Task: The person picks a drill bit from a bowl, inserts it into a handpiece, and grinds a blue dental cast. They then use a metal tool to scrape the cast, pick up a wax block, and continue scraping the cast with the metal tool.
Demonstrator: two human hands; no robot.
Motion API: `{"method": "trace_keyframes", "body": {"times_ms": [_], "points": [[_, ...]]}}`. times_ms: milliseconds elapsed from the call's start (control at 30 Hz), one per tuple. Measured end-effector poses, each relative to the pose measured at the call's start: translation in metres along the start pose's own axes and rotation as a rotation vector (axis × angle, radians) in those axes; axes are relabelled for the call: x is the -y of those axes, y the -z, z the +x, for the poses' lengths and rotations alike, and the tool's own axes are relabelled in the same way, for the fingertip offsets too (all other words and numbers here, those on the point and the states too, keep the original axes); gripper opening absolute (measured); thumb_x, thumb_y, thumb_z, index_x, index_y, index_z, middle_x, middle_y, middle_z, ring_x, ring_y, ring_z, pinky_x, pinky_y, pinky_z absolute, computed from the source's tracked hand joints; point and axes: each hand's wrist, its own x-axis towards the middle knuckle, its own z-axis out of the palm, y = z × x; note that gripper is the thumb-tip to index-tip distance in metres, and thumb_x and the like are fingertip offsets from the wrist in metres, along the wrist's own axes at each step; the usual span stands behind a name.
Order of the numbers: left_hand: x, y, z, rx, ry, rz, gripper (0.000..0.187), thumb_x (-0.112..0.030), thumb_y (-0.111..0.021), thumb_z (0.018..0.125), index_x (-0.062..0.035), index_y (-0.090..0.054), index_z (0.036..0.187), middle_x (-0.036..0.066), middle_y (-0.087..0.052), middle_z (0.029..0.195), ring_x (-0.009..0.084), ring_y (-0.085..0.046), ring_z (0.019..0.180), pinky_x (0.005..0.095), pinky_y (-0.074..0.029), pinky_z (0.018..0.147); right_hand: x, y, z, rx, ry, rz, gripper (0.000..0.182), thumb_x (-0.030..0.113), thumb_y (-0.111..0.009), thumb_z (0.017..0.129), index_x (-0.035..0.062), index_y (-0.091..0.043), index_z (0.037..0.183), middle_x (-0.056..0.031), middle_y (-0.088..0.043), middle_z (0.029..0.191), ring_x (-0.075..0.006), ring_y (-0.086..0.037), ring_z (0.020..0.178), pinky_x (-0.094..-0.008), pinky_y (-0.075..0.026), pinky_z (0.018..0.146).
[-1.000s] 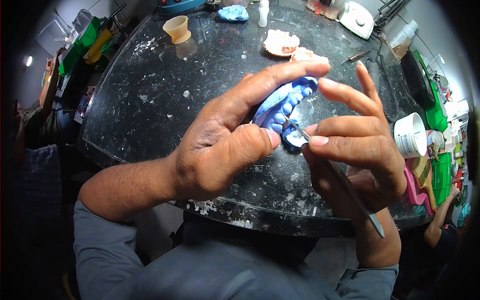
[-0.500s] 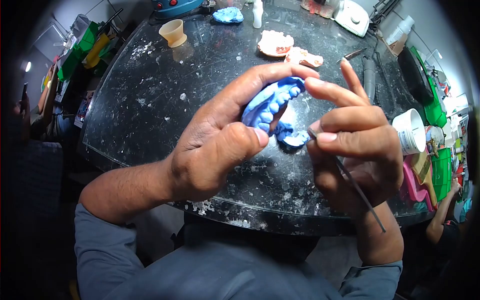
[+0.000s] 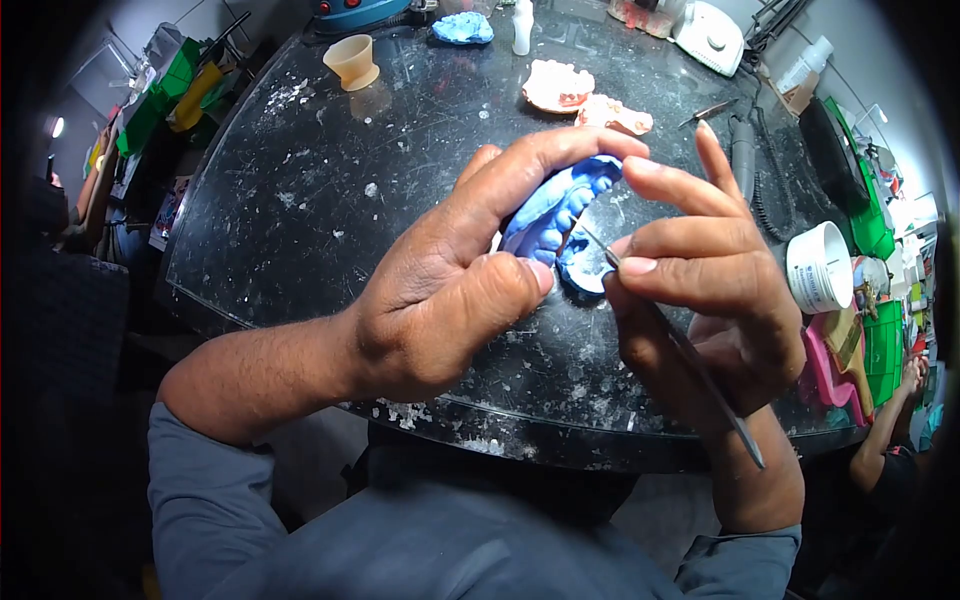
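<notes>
Mid-trim: left hand pinches the blue dental cast between thumb and fingers, held just above the scuffed black surface. Right hand grips a thin metal carving tool, tip at the tooth row. Next stroke likely needs light, controlled scraping; the cast looks matte, arch-shaped, chalky.

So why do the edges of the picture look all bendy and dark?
Head view: a fisheye lens curves the black table and darkens the corners; the light glares in pale streaks on its scratched top; the left hand, the blue dental mould and the right hand with its thin metal tool look sharp in the middle.
</notes>
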Motion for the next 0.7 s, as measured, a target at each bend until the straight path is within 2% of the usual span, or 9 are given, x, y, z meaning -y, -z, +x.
{"method": "trace_keyframes", "body": {"times_ms": [333, 533, 600, 700], "points": [[0.001, 0.004, 0.0, 0.036, -0.06, 0.085, 0.075, -0.029, -0.049, 0.08, 0.0049, -0.03, 0.145, 0.022, -0.04, 0.145, 0.0287, -0.043, 0.134, 0.0417, -0.033, 0.114, 0.001, 0.003, 0.002, 0.019, 0.004, -0.015, 0.017, 0.005, -0.072, 0.085, 0.009, -0.062, 0.099, -0.0078, -0.07, 0.094, -0.032, -0.063, 0.116, -0.0599, -0.029, 0.113], [-0.002, -0.001, -0.001, 0.017, -0.003, 0.051, 0.075, -0.03, -0.05, 0.081, 0.0054, -0.03, 0.145, 0.022, -0.04, 0.145, 0.0281, -0.042, 0.136, 0.0409, -0.03, 0.115, -0.001, 0.003, 0.003, 0.032, 0.03, -0.04, 0.017, 0.004, -0.071, 0.085, 0.0085, -0.061, 0.098, -0.0081, -0.069, 0.093, -0.0325, -0.064, 0.114, -0.06, -0.029, 0.113], [-0.001, -0.009, -0.001, -0.069, -0.002, -0.156, 0.076, -0.029, -0.052, 0.08, 0.0062, -0.031, 0.145, 0.021, -0.04, 0.145, 0.0261, -0.041, 0.136, 0.0395, -0.029, 0.115, -0.004, 0.0, 0.0, -0.028, 0.041, 0.001, 0.019, 0.0, -0.07, 0.085, 0.0075, -0.059, 0.099, -0.0099, -0.067, 0.093, -0.034, -0.065, 0.112, -0.0598, -0.03, 0.113], [-0.008, -0.009, 0.003, -0.05, 0.065, -0.275, 0.079, -0.028, -0.054, 0.079, 0.0072, -0.031, 0.145, 0.019, -0.04, 0.146, 0.0228, -0.043, 0.133, 0.0367, -0.031, 0.113, -0.005, 0.001, 0.0, -0.078, 0.026, 0.051, 0.02, -0.004, -0.067, 0.085, 0.0063, -0.056, 0.099, -0.0117, -0.065, 0.094, -0.0361, -0.065, 0.112, -0.0591, -0.031, 0.113]]}}
